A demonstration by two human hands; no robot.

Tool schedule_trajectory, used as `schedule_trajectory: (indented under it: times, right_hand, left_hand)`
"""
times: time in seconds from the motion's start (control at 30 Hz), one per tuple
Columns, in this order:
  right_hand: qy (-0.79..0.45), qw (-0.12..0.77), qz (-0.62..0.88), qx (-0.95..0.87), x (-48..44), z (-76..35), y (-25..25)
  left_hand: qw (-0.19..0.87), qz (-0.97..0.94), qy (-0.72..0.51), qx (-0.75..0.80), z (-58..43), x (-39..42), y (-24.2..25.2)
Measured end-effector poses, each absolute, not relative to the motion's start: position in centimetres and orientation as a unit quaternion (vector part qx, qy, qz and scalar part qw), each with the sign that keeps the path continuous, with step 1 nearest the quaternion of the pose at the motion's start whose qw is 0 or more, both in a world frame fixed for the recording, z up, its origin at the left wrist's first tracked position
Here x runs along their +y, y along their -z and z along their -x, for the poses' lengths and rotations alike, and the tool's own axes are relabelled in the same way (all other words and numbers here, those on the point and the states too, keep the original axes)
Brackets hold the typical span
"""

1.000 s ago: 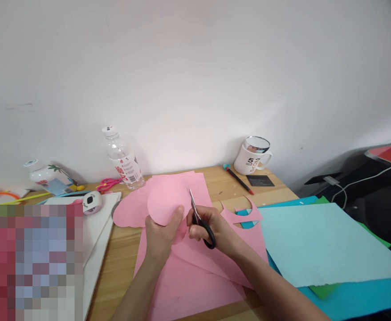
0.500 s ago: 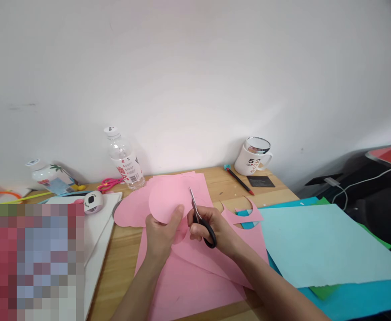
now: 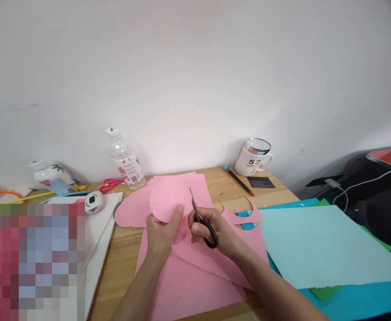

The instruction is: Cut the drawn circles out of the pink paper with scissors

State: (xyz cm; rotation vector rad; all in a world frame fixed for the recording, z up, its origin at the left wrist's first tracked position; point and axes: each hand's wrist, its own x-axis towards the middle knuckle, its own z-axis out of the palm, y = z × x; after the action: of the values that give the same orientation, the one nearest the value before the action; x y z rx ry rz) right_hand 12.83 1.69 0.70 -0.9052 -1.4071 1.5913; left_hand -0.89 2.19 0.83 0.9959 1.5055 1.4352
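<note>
My left hand (image 3: 162, 234) pinches a rounded piece of pink paper (image 3: 169, 198), thumb on top, holding it up over the table. My right hand (image 3: 215, 229) is closed round the black handles of a pair of scissors (image 3: 200, 218), whose blades point up and away along the right edge of that rounded piece. Below both hands lie larger pink sheets (image 3: 189, 281) on the wooden table (image 3: 122, 254). Curved pink offcuts (image 3: 242, 215) rest just right of my right hand.
A light blue sheet (image 3: 322, 243) over darker blue and green paper lies at the right. At the back stand a plastic bottle (image 3: 126, 160), a white mug (image 3: 254, 157), a pen (image 3: 238, 179) and pink scissors (image 3: 110, 183). A white board (image 3: 98, 227) and a small punch (image 3: 93, 201) are left.
Hardly anything has changed: both hands stay on the pink piece and the scissors, shifted very slightly right and down in the picture.
</note>
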Motion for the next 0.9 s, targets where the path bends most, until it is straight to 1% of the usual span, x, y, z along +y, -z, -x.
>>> schedule_trajectory:
  times: [0.1, 0.17, 0.33, 0.43, 0.5, 0.57, 0.67, 0.73, 0.8, 0.9]
  right_hand:
    - [-0.634, 0.414, 0.35, -0.552, 1.6, -12.8, -0.5]
    - [-0.623, 0.44, 0.351, -0.544, 1.7, -12.7, -0.4]
    - [-0.534, 0.541, 0.407, -0.507, 2.6, -12.7, -0.3]
    - [-0.486, 0.548, 0.411, -0.543, 2.9, -13.2, -0.7]
    - [-0.44, 0.518, 0.404, -0.612, 2.3, -13.5, -1.1]
    - [-0.359, 0.464, 0.421, -0.692, 0.8, -13.8, -1.3]
    - [-0.181, 0.333, 0.483, -0.79, -2.3, -13.8, -0.3]
    - [-0.063, 0.258, 0.491, -0.83, -4.1, -13.7, 1.0]
    - [0.038, 0.217, 0.487, -0.845, -5.3, -13.8, 2.4]
    - [0.122, 0.179, 0.492, -0.843, -6.1, -14.1, 3.6]
  left_hand:
    - [0.41, -0.397, -0.57, 0.591, 1.0, 2.3, -0.4]
    - [0.415, -0.397, -0.573, 0.585, 1.1, 2.5, -0.1]
    - [0.407, -0.399, -0.572, 0.59, 1.2, 2.9, 0.1]
    - [0.409, -0.398, -0.58, 0.581, 1.3, 3.1, -0.2]
    - [0.426, -0.375, -0.598, 0.566, 1.5, 3.3, -0.2]
    - [0.457, -0.335, -0.629, 0.532, 1.6, 3.6, 0.0]
    - [0.512, -0.282, -0.669, 0.459, 1.8, 4.0, 0.4]
    - [0.546, -0.279, -0.662, 0.43, 1.8, 4.2, 0.5]
    - [0.573, -0.312, -0.636, 0.412, 1.7, 4.1, 0.5]
    - [0.586, -0.401, -0.585, 0.392, 1.5, 3.9, 0.6]
